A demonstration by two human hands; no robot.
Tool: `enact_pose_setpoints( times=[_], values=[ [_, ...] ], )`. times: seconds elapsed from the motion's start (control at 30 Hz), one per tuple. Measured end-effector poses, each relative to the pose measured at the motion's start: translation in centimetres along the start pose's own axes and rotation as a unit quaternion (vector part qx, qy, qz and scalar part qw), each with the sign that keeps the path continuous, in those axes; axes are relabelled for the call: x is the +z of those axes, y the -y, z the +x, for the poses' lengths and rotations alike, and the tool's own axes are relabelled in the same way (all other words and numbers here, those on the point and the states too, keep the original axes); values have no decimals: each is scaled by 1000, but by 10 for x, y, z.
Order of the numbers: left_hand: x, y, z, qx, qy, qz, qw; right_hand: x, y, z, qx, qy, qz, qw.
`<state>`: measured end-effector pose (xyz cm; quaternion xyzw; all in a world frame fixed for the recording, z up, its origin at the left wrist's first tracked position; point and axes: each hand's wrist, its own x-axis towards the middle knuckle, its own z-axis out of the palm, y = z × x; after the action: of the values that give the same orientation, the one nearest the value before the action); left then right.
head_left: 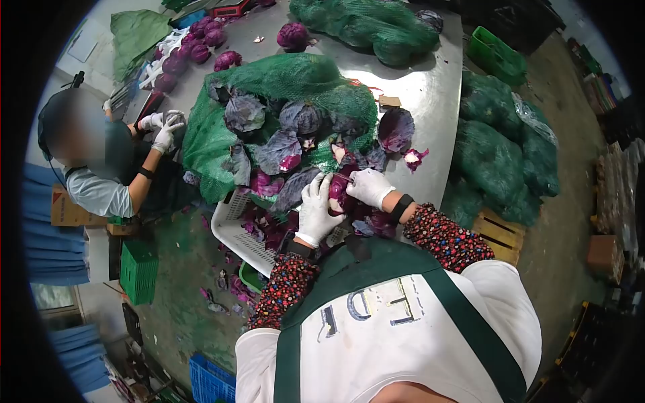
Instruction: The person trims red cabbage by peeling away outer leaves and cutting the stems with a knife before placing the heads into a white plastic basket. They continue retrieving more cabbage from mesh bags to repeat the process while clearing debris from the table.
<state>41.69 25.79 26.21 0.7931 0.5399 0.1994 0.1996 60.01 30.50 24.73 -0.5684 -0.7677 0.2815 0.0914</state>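
A red cabbage (338, 193) with a pale cut patch is between my two white-gloved hands. My left hand (318, 209) presses its fingers against the cabbage's left side. On the other side, my right hand (369, 187) is closed at the cabbage's upper right; a thin, blade-like thing shows at its fingertips, too small to make out. Around them lie loose dark outer leaves (279, 152) and a green mesh bag (289, 70) of cabbages. Below my hands, a white basket (232, 228) holds purple leaves.
A co-worker (101, 154) with white gloves works at the metal table's (430, 101) left side. Trimmed cabbages (201, 40) lie at the far left. Full green mesh bags (494, 151) stand on the right beside a pallet (500, 235). Leaf scraps litter the floor.
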Motion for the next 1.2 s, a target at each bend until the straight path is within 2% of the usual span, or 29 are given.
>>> enact_pose_setpoints(
  times=[0.07,0.2,0.27,0.37,0.4,0.43,0.47,0.5,0.6,0.63,0.7,0.77,0.8,0.83,0.9,1.03,1.1,1.13,1.2],
  values=[
    [0,2,2,9,-2,-2,1000,7,-4,1,-8,-60,22,998],
    [0,5,1,26,-3,-12,1000,5,-12,3,11,-69,64,996],
    [2,6,3,30,-5,-15,999,0,-16,4,63,-21,120,991],
    [2,8,4,51,-13,-15,999,5,-33,6,43,-46,111,992],
    [0,12,2,60,-10,-42,997,31,-75,13,-95,-165,-1,982],
    [-2,18,-1,70,-8,-68,995,49,-111,23,-156,-120,-107,975],
    [-2,30,-5,76,-11,-103,992,36,-95,14,-20,-88,48,995],
    [1,44,-9,74,-11,-139,987,25,-78,3,116,-47,203,971],
    [-3,58,-23,-18,-11,-176,984,26,-68,5,91,-33,202,974],
    [-3,56,-27,-22,-11,-176,984,25,-65,9,92,-28,213,972],
    [-6,42,-32,-44,-65,-120,990,29,-60,11,77,-38,206,975],
    [-3,29,-35,-65,-67,-64,994,21,-42,0,141,-24,305,941],
    [2,26,-33,-81,-71,-49,993,34,-40,-1,40,-179,166,969],
    [5,25,-30,-96,-77,-34,992,32,-40,-3,69,-121,113,984],
    [9,16,-24,-118,-101,-34,987,-4,4,-22,110,-33,70,991],
    [12,12,-18,-143,-130,-14,981,3,24,-38,62,-38,52,996],
    [14,11,-17,-143,-129,-8,981,-15,33,-41,106,66,103,987],
    [16,11,-17,-129,-137,4,982,-7,29,-39,108,66,106,986],
    [18,8,-15,-103,-145,18,984,5,23,-33,114,5,191,975]
  ],
)
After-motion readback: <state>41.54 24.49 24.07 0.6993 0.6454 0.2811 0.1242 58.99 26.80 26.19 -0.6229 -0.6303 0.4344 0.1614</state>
